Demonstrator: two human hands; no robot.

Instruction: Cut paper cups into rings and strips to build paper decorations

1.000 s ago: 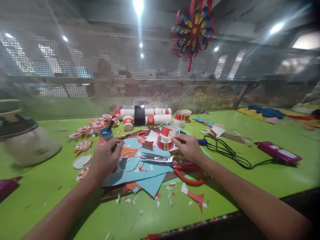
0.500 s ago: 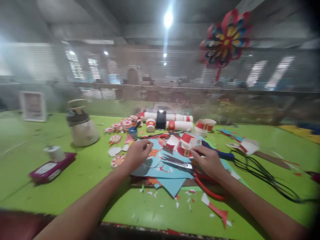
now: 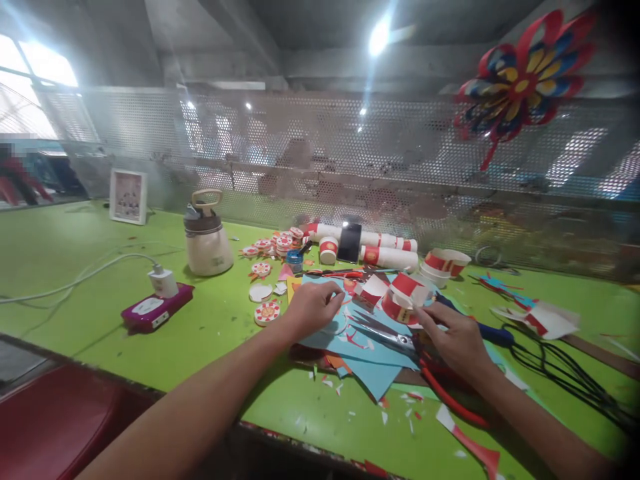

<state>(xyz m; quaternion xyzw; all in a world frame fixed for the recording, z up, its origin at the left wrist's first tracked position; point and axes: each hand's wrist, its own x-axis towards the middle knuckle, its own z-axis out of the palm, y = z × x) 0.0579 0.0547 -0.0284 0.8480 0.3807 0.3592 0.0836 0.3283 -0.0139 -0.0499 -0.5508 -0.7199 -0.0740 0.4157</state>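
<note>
My right hand [image 3: 455, 337] pinches the edge of a cut red-and-white paper cup [image 3: 399, 308], its wall opened out into flaps. My left hand [image 3: 315, 308] hovers over light blue paper [image 3: 377, 383] with its fingers curled together; whatever may be in them is hidden. Below the left fingers shows a thin pale ring [image 3: 341, 327], and I cannot tell if the hand touches it. Scissors [image 3: 385, 330] with red handles lie on the blue paper between my hands, blades partly apart. Behind the right hand rests a blue-handled tool [image 3: 493, 333] with a black cord.
Round red-and-white discs [image 3: 267, 313] lie left of the paper. Farther back are stacked paper cups [image 3: 390, 258], a phone [image 3: 350, 242] and a small blue jar [image 3: 295, 261]. A bottle [image 3: 209, 250] and a purple power strip [image 3: 157, 308] stand left. Paper scraps litter the front.
The view has turned left, so everything sits farther right in the picture. My hands keep nearly the same places over the table, the right one still at the cut cup.
</note>
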